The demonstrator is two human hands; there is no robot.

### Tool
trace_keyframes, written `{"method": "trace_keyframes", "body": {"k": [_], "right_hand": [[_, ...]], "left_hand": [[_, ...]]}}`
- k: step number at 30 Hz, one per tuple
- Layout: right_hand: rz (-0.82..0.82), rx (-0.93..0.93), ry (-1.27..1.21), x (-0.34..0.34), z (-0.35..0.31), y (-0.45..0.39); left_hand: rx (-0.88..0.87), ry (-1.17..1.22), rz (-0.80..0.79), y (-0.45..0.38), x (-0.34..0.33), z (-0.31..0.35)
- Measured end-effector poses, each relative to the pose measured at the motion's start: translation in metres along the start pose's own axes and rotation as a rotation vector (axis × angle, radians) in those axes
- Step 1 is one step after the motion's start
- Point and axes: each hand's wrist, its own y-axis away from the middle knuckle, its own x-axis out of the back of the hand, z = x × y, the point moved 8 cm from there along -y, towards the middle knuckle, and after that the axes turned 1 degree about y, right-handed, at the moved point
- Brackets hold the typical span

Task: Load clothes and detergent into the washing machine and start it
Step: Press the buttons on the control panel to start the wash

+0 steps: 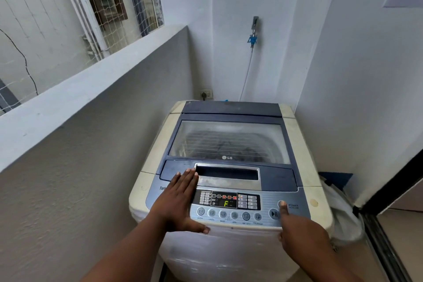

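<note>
A cream and blue top-loading washing machine (pixel 304 144) fills the corner, its glass lid (pixel 229 139) down; dark clothes show dimly through the glass. The control panel (pixel 229 204) is lit and its display shows an "F". My left hand (pixel 178 201) lies flat, fingers together, on the left end of the panel, fingertips at the lid handle (pixel 229 174). My right hand (pixel 299 229) points one finger onto the round power button (pixel 282 204), beside the start/pause button (pixel 274 214). No detergent is in view.
A grey parapet wall (pixel 96 126) runs close along the left. White walls close in behind and right, with a tap and hose (pixel 253 39) and a socket (pixel 207 94). A white bag (pixel 343 217) sits right of the machine, by a dark door frame (pixel 389 190).
</note>
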Motion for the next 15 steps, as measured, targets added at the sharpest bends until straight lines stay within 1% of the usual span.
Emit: {"method": "trace_keyframes", "body": {"k": [5,7,9,12,15], "right_hand": [[-0.033,-0.042,-0.175,-0.004,0.001,0.012],[-0.070,-0.095,-0.228,-0.003,-0.003,0.021],[-0.126,-0.100,-0.233,0.001,-0.022,0.029],[-0.210,0.023,-0.244,0.011,-0.069,0.042],[-0.376,0.158,-0.213,0.005,-0.113,0.051]], "left_hand": [[-0.007,-0.003,0.021,0.000,0.000,-0.001],[-0.007,0.001,0.015,0.000,0.000,0.000],[-0.003,0.003,0.014,0.000,-0.001,-0.001],[-0.003,0.008,0.015,0.000,-0.001,-0.001],[-0.009,-0.006,0.005,0.000,-0.002,-0.001]]}}
